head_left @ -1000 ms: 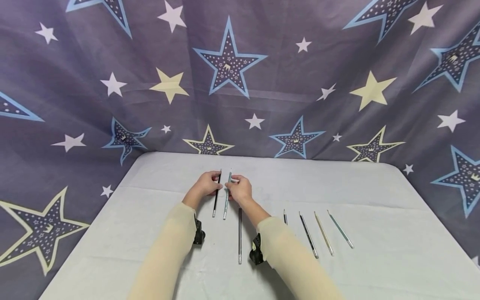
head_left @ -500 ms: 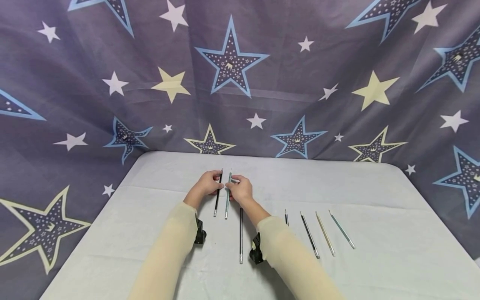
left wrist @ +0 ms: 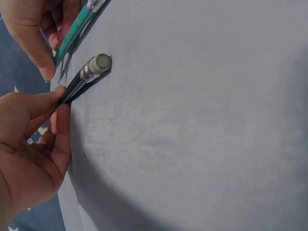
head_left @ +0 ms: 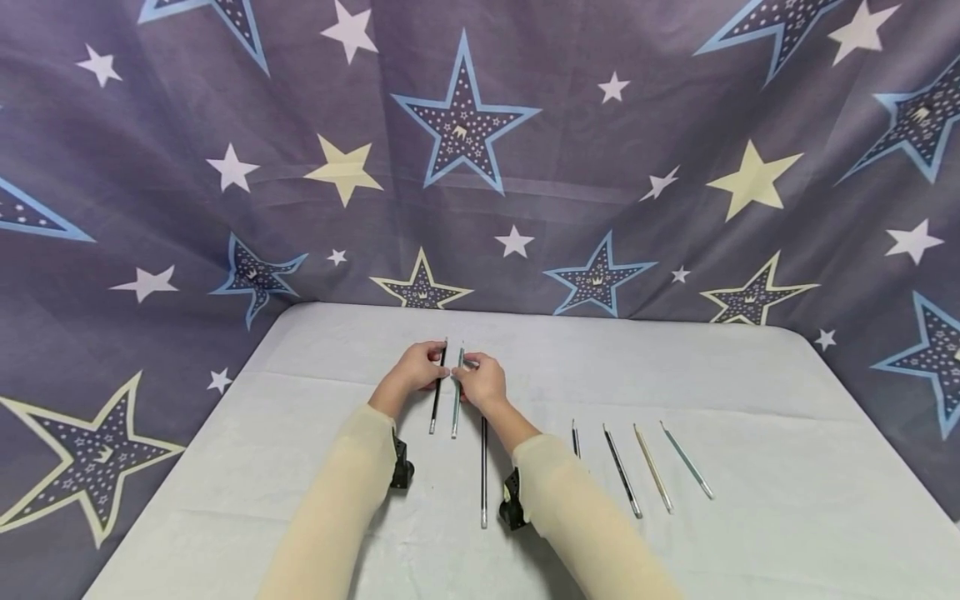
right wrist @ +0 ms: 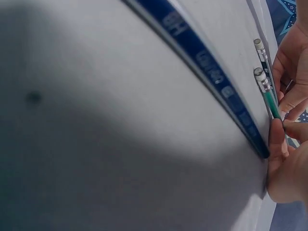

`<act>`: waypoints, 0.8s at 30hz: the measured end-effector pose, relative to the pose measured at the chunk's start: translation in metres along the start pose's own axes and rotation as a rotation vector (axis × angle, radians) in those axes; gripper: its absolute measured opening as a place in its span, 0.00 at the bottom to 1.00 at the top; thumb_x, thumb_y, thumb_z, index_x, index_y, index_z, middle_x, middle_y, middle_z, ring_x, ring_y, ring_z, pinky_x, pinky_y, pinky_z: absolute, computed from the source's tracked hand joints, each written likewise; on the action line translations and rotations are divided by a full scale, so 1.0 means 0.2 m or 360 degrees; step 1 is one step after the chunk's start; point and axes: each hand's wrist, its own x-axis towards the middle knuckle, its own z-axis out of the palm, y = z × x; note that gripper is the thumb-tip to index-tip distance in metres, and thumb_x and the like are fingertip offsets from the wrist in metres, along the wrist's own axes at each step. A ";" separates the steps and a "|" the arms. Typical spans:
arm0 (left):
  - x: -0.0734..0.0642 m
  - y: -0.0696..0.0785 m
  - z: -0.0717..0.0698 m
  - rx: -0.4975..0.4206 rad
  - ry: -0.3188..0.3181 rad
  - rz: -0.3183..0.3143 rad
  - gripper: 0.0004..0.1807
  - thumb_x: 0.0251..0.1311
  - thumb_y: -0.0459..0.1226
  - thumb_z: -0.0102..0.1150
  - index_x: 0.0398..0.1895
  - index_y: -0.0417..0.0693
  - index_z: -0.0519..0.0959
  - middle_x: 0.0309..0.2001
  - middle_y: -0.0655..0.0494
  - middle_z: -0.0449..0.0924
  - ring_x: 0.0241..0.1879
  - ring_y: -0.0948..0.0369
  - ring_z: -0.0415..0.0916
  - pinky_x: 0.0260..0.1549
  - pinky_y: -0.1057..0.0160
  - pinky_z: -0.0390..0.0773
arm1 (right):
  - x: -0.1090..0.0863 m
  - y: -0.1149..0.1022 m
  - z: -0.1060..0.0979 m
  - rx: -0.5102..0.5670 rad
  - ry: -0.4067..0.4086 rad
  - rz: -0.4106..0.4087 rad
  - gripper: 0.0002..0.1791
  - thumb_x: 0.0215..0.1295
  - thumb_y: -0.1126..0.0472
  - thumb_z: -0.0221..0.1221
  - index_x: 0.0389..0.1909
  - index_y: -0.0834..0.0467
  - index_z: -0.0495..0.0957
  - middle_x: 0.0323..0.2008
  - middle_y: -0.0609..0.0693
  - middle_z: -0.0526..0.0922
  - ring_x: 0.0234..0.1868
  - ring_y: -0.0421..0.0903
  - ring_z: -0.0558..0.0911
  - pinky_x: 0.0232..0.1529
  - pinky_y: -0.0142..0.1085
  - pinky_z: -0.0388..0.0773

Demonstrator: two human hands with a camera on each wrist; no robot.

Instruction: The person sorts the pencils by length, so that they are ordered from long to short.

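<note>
Toward the far side of the white-covered table, my left hand (head_left: 417, 367) pinches a dark pencil (head_left: 437, 402) between thumb and fingers. Its pale eraser end points toward me, close over the cloth in the left wrist view. Just to the right, my right hand (head_left: 484, 382) pinches a green pencil (head_left: 456, 410) in the same way. Both pencils stand side by side, nearly parallel, with a narrow gap between them. Below the hands lies another dark pencil (head_left: 483, 483), its far end hidden by the right hand; the right wrist view shows it blue, with HB lettering (right wrist: 175, 24).
On the right of the table (head_left: 787, 500) several pencils lie in a loose row: a partly covered dark one (head_left: 575, 437) beside the right sleeve, a black one (head_left: 622, 471), a gold one (head_left: 653, 468) and a green one (head_left: 687, 460). A star-patterned curtain (head_left: 570, 158) hangs behind.
The far ends of the two held pencils have come slightly closer together. Both hands keep their grip, and the head view has shifted a little.
</note>
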 end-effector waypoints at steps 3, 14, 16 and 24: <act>0.00 0.00 0.00 0.0005 0.0004 -0.0002 0.33 0.58 0.31 0.59 0.68 0.45 0.63 0.50 0.45 0.69 0.29 0.63 0.70 0.24 0.70 0.80 | -0.01 0.00 0.00 -0.0044 -0.0001 -0.0027 0.22 0.62 0.60 0.59 0.57 0.61 0.73 0.18 0.48 0.79 0.08 0.35 0.71 0.11 0.23 0.70; 0.00 0.00 0.00 -0.0005 -0.0001 -0.0013 0.33 0.57 0.30 0.59 0.68 0.46 0.62 0.48 0.47 0.69 0.30 0.63 0.70 0.25 0.70 0.80 | -0.01 0.01 0.00 -0.0136 0.0009 -0.0079 0.21 0.62 0.60 0.59 0.55 0.61 0.74 0.16 0.47 0.79 0.08 0.35 0.71 0.11 0.24 0.68; 0.00 0.00 0.00 -0.0007 0.0001 -0.0019 0.33 0.57 0.30 0.60 0.68 0.46 0.63 0.48 0.47 0.69 0.31 0.62 0.70 0.25 0.70 0.81 | 0.00 0.01 -0.01 -0.0130 0.0001 -0.0077 0.20 0.61 0.60 0.59 0.55 0.61 0.74 0.15 0.47 0.78 0.08 0.36 0.71 0.10 0.24 0.67; 0.01 0.00 0.00 -0.0044 0.0006 -0.0011 0.33 0.58 0.31 0.60 0.67 0.46 0.63 0.50 0.46 0.69 0.31 0.62 0.70 0.25 0.69 0.81 | 0.01 0.00 -0.04 -0.0168 0.0022 -0.0104 0.16 0.61 0.59 0.60 0.49 0.58 0.77 0.27 0.50 0.82 0.16 0.38 0.75 0.17 0.27 0.74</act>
